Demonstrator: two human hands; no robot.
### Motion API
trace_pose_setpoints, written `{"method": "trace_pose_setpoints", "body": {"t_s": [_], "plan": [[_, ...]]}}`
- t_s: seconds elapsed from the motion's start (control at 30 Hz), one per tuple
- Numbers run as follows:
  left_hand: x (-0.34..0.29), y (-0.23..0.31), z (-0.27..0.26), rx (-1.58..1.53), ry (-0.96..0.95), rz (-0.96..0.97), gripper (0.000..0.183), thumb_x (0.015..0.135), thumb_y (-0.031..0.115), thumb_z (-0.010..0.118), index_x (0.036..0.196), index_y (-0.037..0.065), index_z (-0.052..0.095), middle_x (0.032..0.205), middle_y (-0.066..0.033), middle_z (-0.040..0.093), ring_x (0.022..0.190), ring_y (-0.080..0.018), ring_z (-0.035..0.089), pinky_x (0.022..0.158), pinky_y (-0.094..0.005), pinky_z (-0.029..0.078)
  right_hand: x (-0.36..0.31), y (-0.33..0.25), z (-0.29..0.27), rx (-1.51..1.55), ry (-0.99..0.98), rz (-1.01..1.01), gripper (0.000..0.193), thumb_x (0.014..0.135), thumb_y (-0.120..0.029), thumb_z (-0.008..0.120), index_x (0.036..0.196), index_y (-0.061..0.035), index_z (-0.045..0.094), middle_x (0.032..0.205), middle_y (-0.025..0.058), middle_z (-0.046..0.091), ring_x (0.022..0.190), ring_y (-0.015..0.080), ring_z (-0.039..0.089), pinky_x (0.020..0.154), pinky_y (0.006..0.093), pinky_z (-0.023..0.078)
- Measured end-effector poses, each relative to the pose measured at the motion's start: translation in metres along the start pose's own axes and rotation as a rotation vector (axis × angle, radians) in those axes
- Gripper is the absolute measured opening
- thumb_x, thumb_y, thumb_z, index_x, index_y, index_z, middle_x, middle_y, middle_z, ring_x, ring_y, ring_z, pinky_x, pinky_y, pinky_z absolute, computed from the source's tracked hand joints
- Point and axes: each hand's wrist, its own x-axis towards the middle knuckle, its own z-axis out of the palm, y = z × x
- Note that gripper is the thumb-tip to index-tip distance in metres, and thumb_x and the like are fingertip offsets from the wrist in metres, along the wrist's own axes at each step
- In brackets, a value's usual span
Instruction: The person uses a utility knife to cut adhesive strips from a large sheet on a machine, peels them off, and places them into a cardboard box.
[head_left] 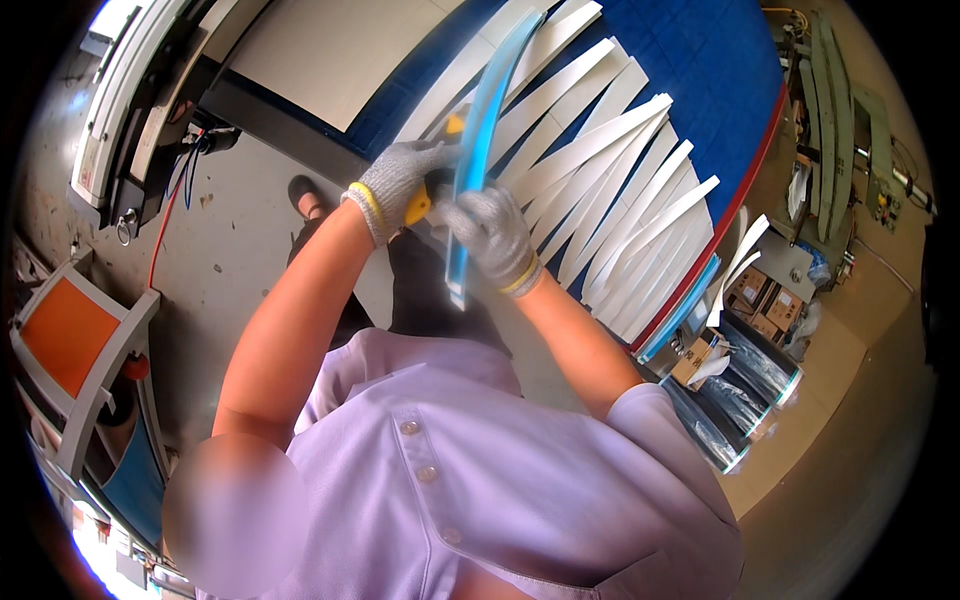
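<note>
A long, narrow strip covered in glossy light blue point(487, 110) stands out in front of me, running from near my waist to over the table. My right hand point(492, 235), in a grey knit glove with a yellow cuff, is closed around its lower part. My left hand point(405, 180), gloved the same way, grips a yellow-and-black hand tool point(418, 206) beside the strip; the tool's exact kind is partly hidden by the fingers and the strip. Beyond my hands, many long white strips point(590, 140) lie fanned and overlapping on a blue-topped table point(700, 70).
A red edge point(745, 180) borders the table on the right. Film-wrapped dark rolls point(735, 380) and cardboard boxes point(765, 300) stand beyond it. On the left are a machine point(130, 120), a red cable point(165, 230) and an orange-panelled frame point(75, 325).
</note>
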Motion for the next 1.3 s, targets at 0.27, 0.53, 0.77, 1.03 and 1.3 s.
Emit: {"method": "trace_pose_setpoints", "body": {"t_s": [0.27, 0.53, 0.77, 1.03, 1.3], "plan": [[-0.002, -0.002, 0.008, -0.035, 0.075, 0.083, 0.052, 0.082, 0.034, 0.078, 0.108, -0.009, 0.065, 0.09, -0.012, 0.068, 0.074, -0.0153, 0.065, 0.068, -0.0265, 0.055, 0.005, 0.0, -0.013, 0.005, 0.033, -0.003, 0.05, 0.074, -0.013, 0.079, 0.121, -0.0121, 0.063, 0.109, 0.0069, 0.051, 0.098, 0.027, 0.059, 0.09, 0.0452, 0.051], [-0.005, 0.003, 0.015, 0.068, 0.096, 0.102, 0.047, 0.084, 0.034, 0.08, 0.11, -0.002, 0.064, 0.083, -0.0067, 0.066, 0.064, -0.0104, 0.06, 0.061, -0.0222, 0.054, 0.003, -0.003, -0.02, -0.002, 0.013, 0.054, 0.052, 0.072, -0.013, 0.079, 0.122, -0.0102, 0.064, 0.109, 0.0078, 0.052, 0.101, 0.0279, 0.059, 0.093, 0.0463, 0.05], [0.003, -0.002, 0.017, 0.15, 0.049, 0.139, 0.044, 0.082, 0.035, 0.081, 0.104, 0.001, 0.065, 0.077, -0.0017, 0.059, 0.064, -0.0092, 0.057, 0.06, -0.0226, 0.051, -0.008, 0.0, -0.018, 0.101, -0.029, 0.2, 0.052, 0.079, -0.004, 0.072, 0.13, -0.0097, 0.062, 0.137, 0.016, 0.051, 0.115, 0.0334, 0.06, 0.099, 0.0443, 0.05], [0.002, -0.011, 0.031, 0.265, 0.133, 0.125, 0.041, 0.081, 0.033, 0.082, 0.101, 0.001, 0.065, 0.081, -0.0051, 0.067, 0.058, -0.0105, 0.058, 0.057, -0.0219, 0.05, -0.009, -0.01, -0.016, 1.072, 0.236, 1.114, 0.038, 0.095, 0.0, 0.057, 0.132, 0.0008, 0.052, 0.13, 0.0125, 0.057, 0.103, 0.0175, 0.063, 0.089, 0.0321, 0.053], [-0.001, -0.026, 0.048, 0.53, 0.248, 0.264, 0.042, 0.08, 0.028, 0.084, 0.101, -0.002, 0.063, 0.076, -0.0068, 0.064, 0.062, -0.013, 0.063, 0.058, -0.0259, 0.054, 0.024, 0.005, -0.023, 1.344, 0.312, 1.477, 0.042, 0.094, -0.035, 0.069, 0.117, -0.0003, 0.058, 0.1, 0.0081, 0.064, 0.087, 0.0146, 0.063, 0.077, 0.0292, 0.055]]}}
